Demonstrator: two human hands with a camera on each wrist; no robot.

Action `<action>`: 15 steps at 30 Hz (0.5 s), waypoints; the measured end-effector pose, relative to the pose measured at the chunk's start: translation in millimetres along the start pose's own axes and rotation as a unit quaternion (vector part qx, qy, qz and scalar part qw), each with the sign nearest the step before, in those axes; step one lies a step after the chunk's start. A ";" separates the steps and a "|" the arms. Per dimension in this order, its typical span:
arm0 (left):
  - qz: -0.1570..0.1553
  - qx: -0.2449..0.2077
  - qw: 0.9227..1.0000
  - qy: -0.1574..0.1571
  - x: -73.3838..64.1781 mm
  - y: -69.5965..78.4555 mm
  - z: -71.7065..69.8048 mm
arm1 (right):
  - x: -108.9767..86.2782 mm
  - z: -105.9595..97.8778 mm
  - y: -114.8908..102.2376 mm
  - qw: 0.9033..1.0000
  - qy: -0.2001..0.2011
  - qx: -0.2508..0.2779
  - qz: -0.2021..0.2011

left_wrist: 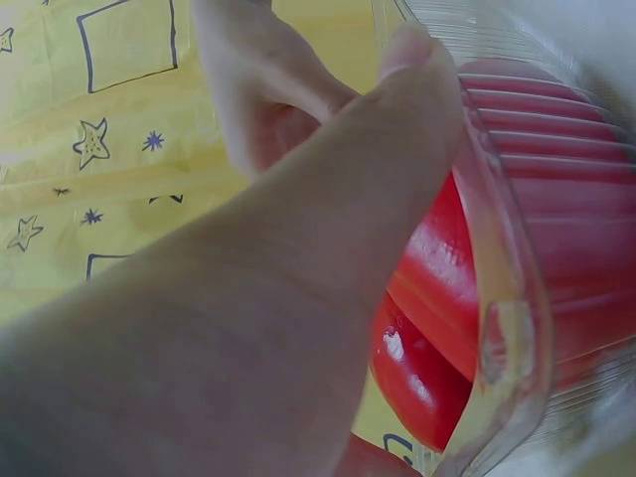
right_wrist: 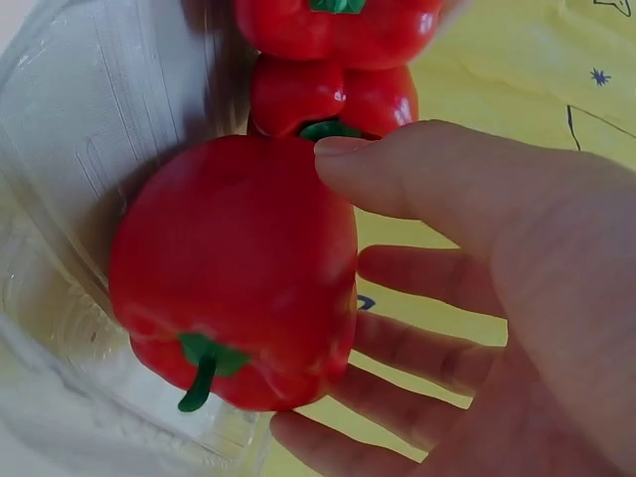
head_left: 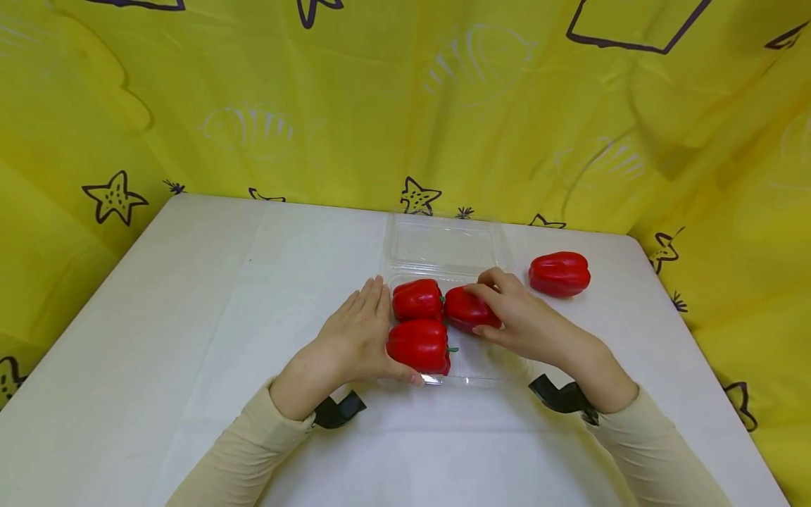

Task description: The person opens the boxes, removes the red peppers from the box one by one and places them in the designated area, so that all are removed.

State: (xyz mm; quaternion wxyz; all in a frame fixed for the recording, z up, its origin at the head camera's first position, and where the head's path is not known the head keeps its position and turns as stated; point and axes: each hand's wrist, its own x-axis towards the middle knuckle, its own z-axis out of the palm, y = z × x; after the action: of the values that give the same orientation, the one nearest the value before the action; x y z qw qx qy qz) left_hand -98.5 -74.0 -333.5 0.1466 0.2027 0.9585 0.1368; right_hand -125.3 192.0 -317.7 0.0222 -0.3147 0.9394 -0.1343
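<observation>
beige fabric sleeves [head_left: 237, 447] extend forward; the left hand [head_left: 348, 338] lies straight-fingered against a clear plastic hinged box [head_left: 484, 359], apparently steadying it, while the right hand [head_left: 529, 317] grips a glossy red bell pepper [head_left: 464, 308] inside, likely to stop it rolling, beside two matching peppers [head_left: 418, 345].

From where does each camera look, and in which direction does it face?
Head: worn on the head, facing forward and down at the table; both sleeves, left hand and right hand show.
Left wrist: worn there, facing the ribbed clear container, yellow cloth behind; left thumb in front, apparently the right hand beyond.
Right wrist: worn there, facing the held red pepper; right thumb and fingers show.
Shared: head and right wrist both show that pepper beside two others.
</observation>
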 end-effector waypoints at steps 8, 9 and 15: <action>0.005 0.004 1.000 0.005 -0.3 0.2 0.0 | 1.1 1.1 1.1 1.000 0.004 -0.014 0.001; 0.005 0.004 1.000 0.005 -0.3 0.2 -0.1 | 0.9 0.9 1.2 1.000 0.003 -0.016 0.002; 0.005 0.004 1.000 0.005 -0.4 0.0 -0.1 | -0.4 0.2 1.5 1.000 -0.011 -0.013 0.018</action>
State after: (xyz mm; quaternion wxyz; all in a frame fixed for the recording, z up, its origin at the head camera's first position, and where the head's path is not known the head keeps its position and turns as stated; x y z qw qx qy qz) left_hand -98.2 -74.2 -333.4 0.1401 0.2079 0.9587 0.1344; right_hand -125.9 193.4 -318.3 0.0304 -0.2997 0.9462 -0.1182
